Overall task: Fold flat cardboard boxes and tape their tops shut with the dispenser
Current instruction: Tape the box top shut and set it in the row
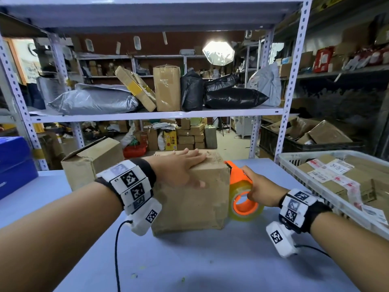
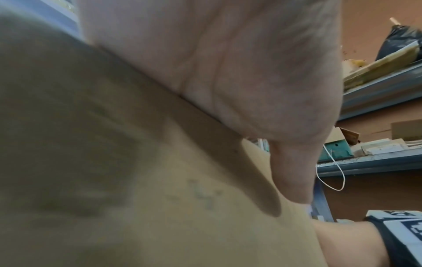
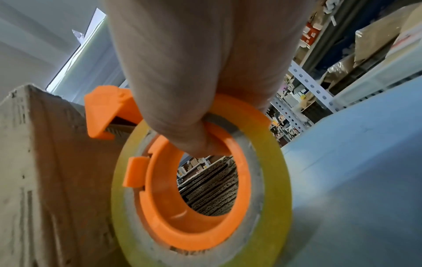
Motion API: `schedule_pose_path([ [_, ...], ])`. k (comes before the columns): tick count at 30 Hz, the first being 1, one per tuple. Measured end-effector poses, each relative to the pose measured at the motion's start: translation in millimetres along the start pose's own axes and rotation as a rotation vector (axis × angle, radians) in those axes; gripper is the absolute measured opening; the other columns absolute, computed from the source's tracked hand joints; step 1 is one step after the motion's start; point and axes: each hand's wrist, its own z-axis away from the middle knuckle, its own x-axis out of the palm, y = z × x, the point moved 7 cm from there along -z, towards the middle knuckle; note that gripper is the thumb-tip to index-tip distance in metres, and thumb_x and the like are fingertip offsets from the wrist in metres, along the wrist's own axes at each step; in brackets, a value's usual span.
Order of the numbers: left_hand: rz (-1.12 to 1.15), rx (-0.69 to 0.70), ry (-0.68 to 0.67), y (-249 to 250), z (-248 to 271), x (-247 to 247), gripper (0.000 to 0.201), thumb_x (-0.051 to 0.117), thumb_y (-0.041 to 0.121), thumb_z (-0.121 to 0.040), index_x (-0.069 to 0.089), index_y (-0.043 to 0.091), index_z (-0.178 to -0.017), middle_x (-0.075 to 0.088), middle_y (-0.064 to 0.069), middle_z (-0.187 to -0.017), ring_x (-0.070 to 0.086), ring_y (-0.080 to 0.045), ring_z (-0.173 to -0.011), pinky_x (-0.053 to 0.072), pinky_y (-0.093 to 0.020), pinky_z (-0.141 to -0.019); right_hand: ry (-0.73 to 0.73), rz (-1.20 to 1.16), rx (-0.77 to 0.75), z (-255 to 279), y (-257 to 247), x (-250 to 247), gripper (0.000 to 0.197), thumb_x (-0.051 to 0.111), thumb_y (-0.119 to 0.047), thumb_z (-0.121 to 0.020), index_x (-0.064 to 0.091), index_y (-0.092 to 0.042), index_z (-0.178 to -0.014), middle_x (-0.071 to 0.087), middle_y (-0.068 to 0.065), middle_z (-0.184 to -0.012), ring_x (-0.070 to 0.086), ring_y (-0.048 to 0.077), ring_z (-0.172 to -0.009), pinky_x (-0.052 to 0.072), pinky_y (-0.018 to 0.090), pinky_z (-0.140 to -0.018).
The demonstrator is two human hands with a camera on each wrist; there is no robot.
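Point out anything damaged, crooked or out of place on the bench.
The box under the left hand is scuffed and creased, with worn edges. Behind it, a second box sits askew with one top flap raised. Nothing is spilled.

The head view looks forward and down over the tabletop (image 1: 210,260) toward the shelves (image 1: 155,114). Each wrist view sits very close, looking along its hand; all three share the box (image 1: 189,199).
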Motion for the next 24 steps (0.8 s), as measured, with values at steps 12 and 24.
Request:
schedule_pose_path([
  [12, -0.125, -0.293, -0.032, -30.0, 14.4, -1.6, 0.122, 0.04, 0.094, -0.071, -0.005, 0.022, -0.16, -0.004, -0.016, -0.168, -0.008, -0.032, -0.154, -0.007, -0.054, -0.123, 0.053, 0.077, -0.028, 3.3, -5.4, -0.2, 0.053, 0.062, 0.006, -0.081, 0.044, -0.027, -0.118, 0.067, 0.006, -0.1, 0.064, 0.025, -0.092, 0.054, 0.046, -0.081],
  [24, 0.024, -0.064, 0.021, 31.4, -27.5, 2.0, 0.104, 0.06, 0.08, -0.077, -0.003, 0.05, -0.155, -0.008, 0.011, -0.168, -0.012, -0.03, -0.154, -0.008, -0.076, -0.112, 0.066, 0.14, -0.051, 3.8, -3.2, 0.3, 0.059, 0.062, 0.002, -0.082, 0.038, -0.033, -0.124, 0.066, 0.003, -0.091, 0.064, 0.022, -0.082, 0.052, 0.036, -0.07],
])
